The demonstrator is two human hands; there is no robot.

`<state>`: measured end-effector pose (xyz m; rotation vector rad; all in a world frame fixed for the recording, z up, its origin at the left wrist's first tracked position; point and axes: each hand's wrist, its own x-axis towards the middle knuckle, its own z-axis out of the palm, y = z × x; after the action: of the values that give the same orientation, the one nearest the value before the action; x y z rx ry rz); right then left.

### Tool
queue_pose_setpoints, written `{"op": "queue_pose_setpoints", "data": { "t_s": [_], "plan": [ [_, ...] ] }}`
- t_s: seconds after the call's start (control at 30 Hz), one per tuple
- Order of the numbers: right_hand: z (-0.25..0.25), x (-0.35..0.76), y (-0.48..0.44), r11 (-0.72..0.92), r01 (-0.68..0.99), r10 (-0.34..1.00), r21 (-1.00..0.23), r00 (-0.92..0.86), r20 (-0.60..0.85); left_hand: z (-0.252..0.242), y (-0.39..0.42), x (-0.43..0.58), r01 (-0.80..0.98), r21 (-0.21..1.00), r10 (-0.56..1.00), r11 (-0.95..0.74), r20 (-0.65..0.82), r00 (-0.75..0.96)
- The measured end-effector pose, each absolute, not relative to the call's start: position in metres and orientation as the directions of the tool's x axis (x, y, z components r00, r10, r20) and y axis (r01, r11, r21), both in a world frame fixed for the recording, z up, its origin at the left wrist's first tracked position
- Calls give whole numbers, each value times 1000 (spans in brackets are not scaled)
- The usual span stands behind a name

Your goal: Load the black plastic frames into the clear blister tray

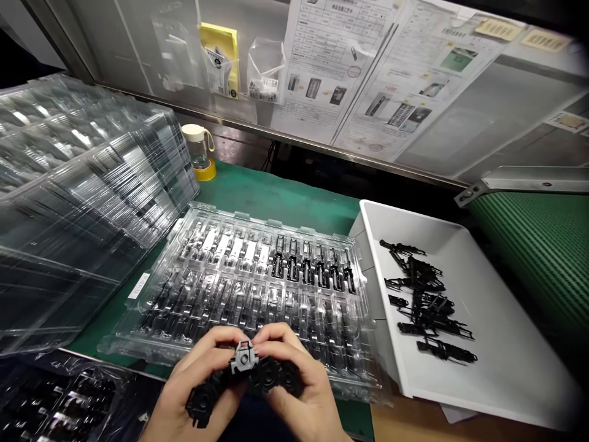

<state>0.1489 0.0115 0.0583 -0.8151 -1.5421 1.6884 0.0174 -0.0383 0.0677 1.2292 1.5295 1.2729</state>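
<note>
Two bare hands, the left hand (197,374) and the right hand (297,374), grasp together several black plastic parts (269,374), one of them showing a pale grey end, turned end-on to the wearer, perhaps so that these ends can be seen well. Just beyond the grip lies a flat clear plastic tray (243,274) with rows of moulded slots, whose shape probably keeps each piece separate, and to its right a white plastic bin (497,294) holds a loose pile of slim black pieces (423,288), seemingly placed within easy reach.

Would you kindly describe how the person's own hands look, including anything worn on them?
The left hand and the right hand are both bare: no gloves, rings or markings show. Any sleeves lie outside the picture.
</note>
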Motion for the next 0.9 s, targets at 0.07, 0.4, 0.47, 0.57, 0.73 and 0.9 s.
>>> {"op": "queue_pose_setpoints", "data": {
  "t_s": [0.07, 0.4, 0.47, 0.57, 0.73, 0.9],
  "plan": [
    [58, 148, 12, -44, -80, 830, -996, -558, 8, 67, -39, 17, 175, 983, 977, 52, -14, -212],
    [52, 145, 10, -50, -37, 854, -998, -520, -24, 60, -41, 14, 163, 983, 974, 81, -44, -221],
    [53, 145, 12, -56, -29, 839, -998, -543, -31, 61, -40, 12, 175, 980, 974, 97, -57, -221],
    [53, 144, 15, -48, -37, 823, -998, -568, -19, 62, -36, 8, 244, 961, 979, 128, -83, -185],
    [51, 142, 25, 42, 75, 837, -996, -547, -6, 55, -30, -7, 367, 886, 957, 284, -235, -173],
    [49, 145, 57, 180, 270, 818, -946, -575, -8, 40, -19, -46, 452, 745, 864, 491, -352, -359]
  ]
}}
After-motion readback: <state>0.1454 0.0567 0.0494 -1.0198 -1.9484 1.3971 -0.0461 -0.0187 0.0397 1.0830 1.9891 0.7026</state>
